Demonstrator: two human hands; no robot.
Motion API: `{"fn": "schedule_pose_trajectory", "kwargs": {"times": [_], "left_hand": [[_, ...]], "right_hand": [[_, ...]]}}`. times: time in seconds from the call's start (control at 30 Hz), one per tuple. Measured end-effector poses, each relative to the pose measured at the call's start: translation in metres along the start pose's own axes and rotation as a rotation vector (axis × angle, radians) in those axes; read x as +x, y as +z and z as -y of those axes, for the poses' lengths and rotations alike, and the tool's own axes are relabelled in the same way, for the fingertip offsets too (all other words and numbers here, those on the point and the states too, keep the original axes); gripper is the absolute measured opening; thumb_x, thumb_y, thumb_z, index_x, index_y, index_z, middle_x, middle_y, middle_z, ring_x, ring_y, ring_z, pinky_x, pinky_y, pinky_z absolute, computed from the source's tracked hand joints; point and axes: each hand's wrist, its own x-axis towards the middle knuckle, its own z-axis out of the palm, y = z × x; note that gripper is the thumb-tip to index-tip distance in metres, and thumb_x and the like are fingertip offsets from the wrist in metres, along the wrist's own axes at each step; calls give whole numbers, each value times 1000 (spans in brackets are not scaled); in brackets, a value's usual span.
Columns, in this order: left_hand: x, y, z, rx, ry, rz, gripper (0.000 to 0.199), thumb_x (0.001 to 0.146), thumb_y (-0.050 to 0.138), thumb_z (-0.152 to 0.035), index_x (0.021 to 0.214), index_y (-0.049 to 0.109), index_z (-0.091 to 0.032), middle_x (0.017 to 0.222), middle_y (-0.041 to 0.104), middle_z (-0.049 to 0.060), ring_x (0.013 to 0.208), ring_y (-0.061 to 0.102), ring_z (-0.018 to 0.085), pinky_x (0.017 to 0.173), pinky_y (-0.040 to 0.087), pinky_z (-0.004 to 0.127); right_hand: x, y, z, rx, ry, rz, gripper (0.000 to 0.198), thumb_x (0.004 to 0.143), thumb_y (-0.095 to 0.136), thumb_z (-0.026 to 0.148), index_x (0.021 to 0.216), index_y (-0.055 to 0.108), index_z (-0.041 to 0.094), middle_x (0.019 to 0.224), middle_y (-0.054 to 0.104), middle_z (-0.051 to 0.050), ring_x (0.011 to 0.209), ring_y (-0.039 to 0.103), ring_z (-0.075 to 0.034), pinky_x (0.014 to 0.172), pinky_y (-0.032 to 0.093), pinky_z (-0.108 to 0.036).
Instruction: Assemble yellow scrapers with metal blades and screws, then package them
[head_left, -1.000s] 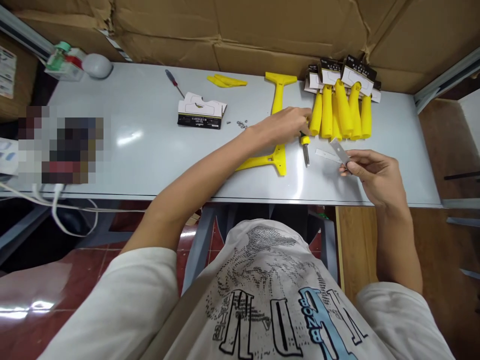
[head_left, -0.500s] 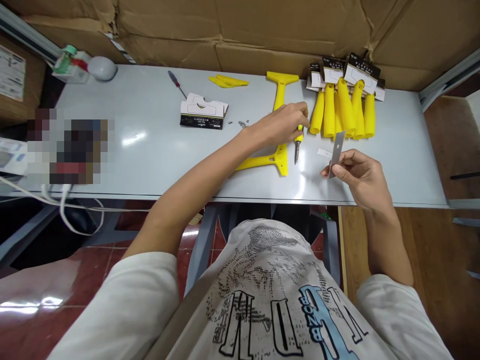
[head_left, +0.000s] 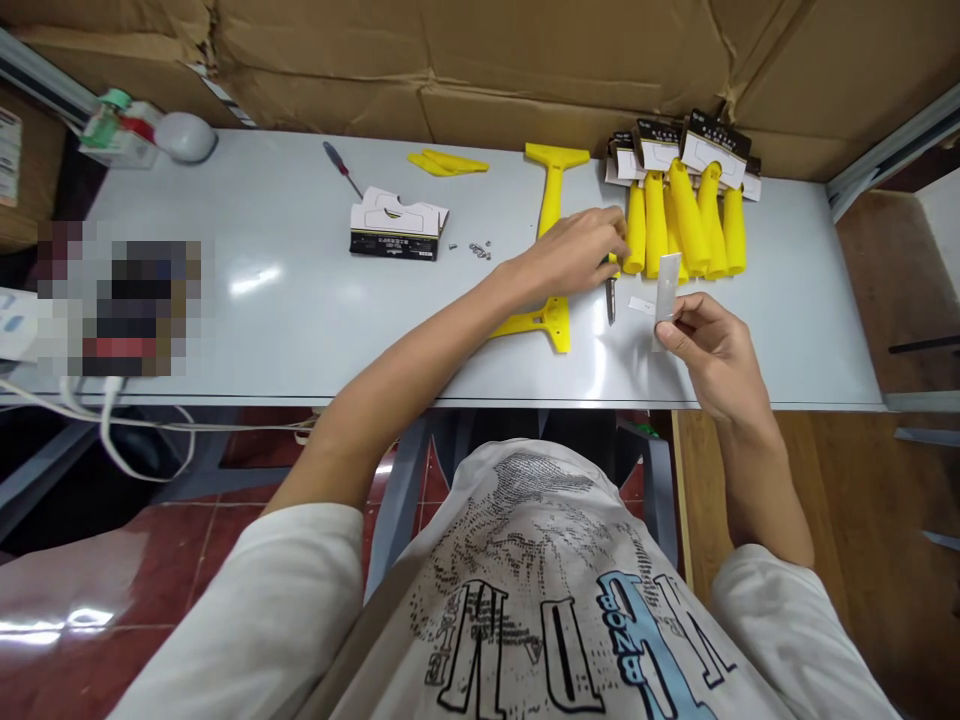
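Note:
My right hand pinches a flat, shiny metal blade between thumb and fingers, upright above the table's front right. Closed fingers of my left hand hold a small yellow tool with a dark metal tip pointing down; the hand hides most of its handle. Beneath and beside the left forearm lie two yellow T-shaped scraper handles, the upper one behind the wrist and the lower one nearer the front edge. A small white strip rests between the tool's tip and the blade.
At the right back stand several yellow handles with cards attached. Left of my forearm are small screws, a folded card, a screwdriver and yellow pieces. White cables hang at the left edge.
My left hand has shifted slightly right with the yellow tool. In my right hand the blade has turned, showing its broad face more brightly. The view has shifted slightly.

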Motion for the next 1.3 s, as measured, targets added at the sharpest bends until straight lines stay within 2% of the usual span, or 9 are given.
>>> {"fn": "schedule_pose_trajectory", "kwargs": {"times": [0.1, 0.17, 0.27, 0.4, 0.63, 0.8, 0.97, 1.07, 1.3], "left_hand": [[-19, -16, -25, -190, -38, -108, 22, 117, 74, -34, 114, 94, -24, 127, 87, 11, 118, 82, 33, 110, 64, 47], [-35, -25, -44, -470, -94, -116, 48, 123, 71, -60, 102, 90, -22, 100, 85, 9, 95, 81, 24, 93, 67, 37], [-59, -32, -67, -797, -167, -78, 66, 105, 89, -85, 92, 83, -20, 86, 81, 6, 76, 76, 18, 73, 66, 30], [-87, -38, -85, -968, -284, -128, 61, 85, 113, -73, 84, 81, -21, 78, 78, 2, 70, 75, 16, 69, 66, 28], [-124, -46, -102, -1010, -364, -310, 48, 88, 115, -60, 88, 87, -21, 75, 80, 1, 66, 74, 14, 68, 67, 26], [-139, -38, -96, -839, -389, -322, 53, 96, 106, -69, 91, 85, -21, 82, 81, 3, 70, 76, 17, 70, 68, 30], [-168, -20, -60, -12, -265, -345, 42, 117, 82, -63, 134, 86, -25, 121, 89, 10, 118, 81, 32, 106, 69, 48], [-183, -6, -42, 312, -209, -312, 33, 122, 76, -50, 141, 84, -24, 128, 88, 12, 123, 77, 38, 102, 66, 53], [-192, 8, -49, 316, -81, -576, 12, 116, 85, -22, 127, 85, -24, 112, 89, 6, 100, 79, 29, 84, 62, 42]], "right_hand": [[1, 8, 4, 16, -2, 11, 53, 84, 110, 64, 109, 79, 29, 101, 70, -2, 93, 65, -19, 84, 60, -33], [0, 16, 10, 15, 0, 50, 52, 83, 112, 59, 110, 81, 28, 102, 72, -1, 94, 66, -18, 85, 60, -32], [-2, 30, 18, 30, -18, 109, 49, 81, 115, 52, 110, 84, 27, 96, 74, 0, 89, 67, -17, 82, 60, -30], [-7, 46, 23, 32, -100, 152, 35, 86, 113, 42, 103, 88, 26, 89, 75, 2, 81, 67, -13, 75, 56, -27], [-20, 60, 36, 20, -226, 168, 13, 99, 100, 23, 108, 92, 28, 90, 80, 3, 81, 70, -11, 75, 57, -26], [-11, 62, 37, -111, -100, 342, 13, 96, 99, 29, 100, 88, 23, 91, 82, 0, 81, 71, -13, 74, 57, -28], [6, 56, 20, -51, 72, 187, 51, 77, 112, 37, 118, 85, 22, 89, 82, 1, 79, 76, -16, 78, 65, -31], [10, 56, 11, -78, 108, 154, 69, 77, 112, 36, 138, 81, 24, 91, 81, 2, 80, 77, -17, 82, 68, -34], [13, 69, -8, -71, 125, 207, 73, 82, 109, 46, 145, 77, 26, 105, 80, -2, 83, 76, -17, 80, 70, -36]]}}
